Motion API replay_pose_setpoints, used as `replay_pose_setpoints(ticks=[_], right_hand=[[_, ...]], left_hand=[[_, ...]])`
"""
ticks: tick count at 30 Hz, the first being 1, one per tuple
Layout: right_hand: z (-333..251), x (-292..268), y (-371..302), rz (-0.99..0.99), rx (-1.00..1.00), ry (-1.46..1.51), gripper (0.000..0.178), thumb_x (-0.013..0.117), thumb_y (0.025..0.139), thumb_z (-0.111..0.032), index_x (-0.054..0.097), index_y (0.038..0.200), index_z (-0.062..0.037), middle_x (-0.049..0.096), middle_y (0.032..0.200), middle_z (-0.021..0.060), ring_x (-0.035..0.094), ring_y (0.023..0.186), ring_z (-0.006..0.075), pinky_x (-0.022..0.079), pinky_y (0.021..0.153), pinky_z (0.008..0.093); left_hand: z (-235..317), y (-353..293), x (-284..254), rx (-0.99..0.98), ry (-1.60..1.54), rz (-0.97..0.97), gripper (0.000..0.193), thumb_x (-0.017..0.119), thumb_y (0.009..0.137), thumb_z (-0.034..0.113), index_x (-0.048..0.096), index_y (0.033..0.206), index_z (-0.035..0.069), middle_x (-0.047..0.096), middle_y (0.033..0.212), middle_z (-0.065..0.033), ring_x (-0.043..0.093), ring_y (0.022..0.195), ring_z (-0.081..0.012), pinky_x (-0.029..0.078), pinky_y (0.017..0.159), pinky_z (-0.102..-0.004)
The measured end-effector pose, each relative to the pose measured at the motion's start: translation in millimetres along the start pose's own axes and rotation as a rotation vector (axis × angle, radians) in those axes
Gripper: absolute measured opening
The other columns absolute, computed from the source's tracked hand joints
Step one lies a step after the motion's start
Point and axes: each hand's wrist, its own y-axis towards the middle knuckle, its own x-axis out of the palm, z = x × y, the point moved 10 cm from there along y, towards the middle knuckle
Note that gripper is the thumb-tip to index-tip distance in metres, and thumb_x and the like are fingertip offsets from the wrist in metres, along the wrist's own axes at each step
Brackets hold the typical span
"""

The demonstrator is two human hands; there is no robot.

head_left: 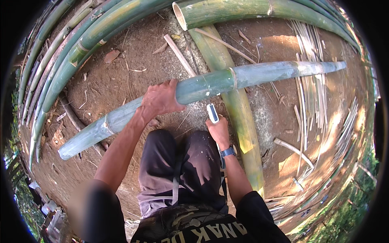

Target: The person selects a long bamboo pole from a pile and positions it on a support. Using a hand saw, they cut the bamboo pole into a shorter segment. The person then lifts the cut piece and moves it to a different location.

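A long blue-green bamboo pole [219, 82] lies slantwise in front of me, across a yellow-green bamboo pole [240, 121] beneath it. My left hand [161, 99] is wrapped over the upper pole, left of its middle. Just right of that hand, a thin line with pale specks marks the pole's surface. Below the pole, my right hand [219, 131] is closed around a tool with a white, dark-inset end [212, 113]. A narrow part of it seems to run back beside my wrist, mostly hidden, so its kind is unclear.
Several green bamboo poles [60, 81] curve along the left. A thick, hollow-ended pole [231, 14] lies at the far side. Bundles of thin split strips [312, 93] are on the right. A short stick [179, 55] rests on the brown soil behind the pole.
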Motion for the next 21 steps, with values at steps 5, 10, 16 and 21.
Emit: replay_pose_setpoints(ticks=[5, 10, 16, 21], right_hand=[[-5, -9, -5, -0.012, 0.061, -0.094, 0.023, 0.064, 0.079, -0.017, 0.065, 0.08, 0.0057, 0.065, 0.078, 0.029, 0.066, 0.078, 0.0454, 0.051, 0.07, 0.0486], [-15, -16, -13, -0.159, 0.198, -0.085, 0.027, 0.067, 0.081, -0.02, 0.065, 0.081, 0.0061, 0.066, 0.079, 0.0298, 0.066, 0.08, 0.0464, 0.051, 0.07, 0.0491], [-21, -20, -23, -0.045, -0.037, -0.005, 0.025, 0.067, 0.085, -0.019, 0.065, 0.083, 0.0059, 0.065, 0.076, 0.028, 0.066, 0.078, 0.0449, 0.05, 0.065, 0.0461], [19, -82, -156, -0.099, 0.158, -0.072, 0.026, 0.07, 0.085, -0.019, 0.066, 0.083, 0.0061, 0.065, 0.07, 0.0256, 0.071, 0.073, 0.0366, 0.051, 0.062, 0.0431]], left_hand=[[-21, -36, -5, 0.049, 0.04, 0.212, 0.095, 0.085, 0.063, 0.047, 0.045, 0.138, 0.005, 0.059, 0.127, -0.0206, 0.06, 0.116, -0.0358, 0.049, 0.098, -0.047], [-102, -114, -7, -0.081, 0.18, 0.179, 0.092, 0.086, 0.062, 0.037, 0.045, 0.138, 0.008, 0.058, 0.126, -0.0189, 0.058, 0.116, -0.0359, 0.047, 0.099, -0.0474], [-118, -103, 5, -0.128, 0.135, 0.075, 0.088, 0.084, 0.063, 0.04, 0.046, 0.136, 0.009, 0.062, 0.12, -0.0196, 0.063, 0.109, -0.0381, 0.051, 0.092, -0.0499], [-128, -101, 2, -0.158, 0.081, -0.002, 0.086, 0.083, 0.064, 0.042, 0.047, 0.135, 0.011, 0.063, 0.119, -0.0198, 0.064, 0.107, -0.0375, 0.051, 0.091, -0.0497]])
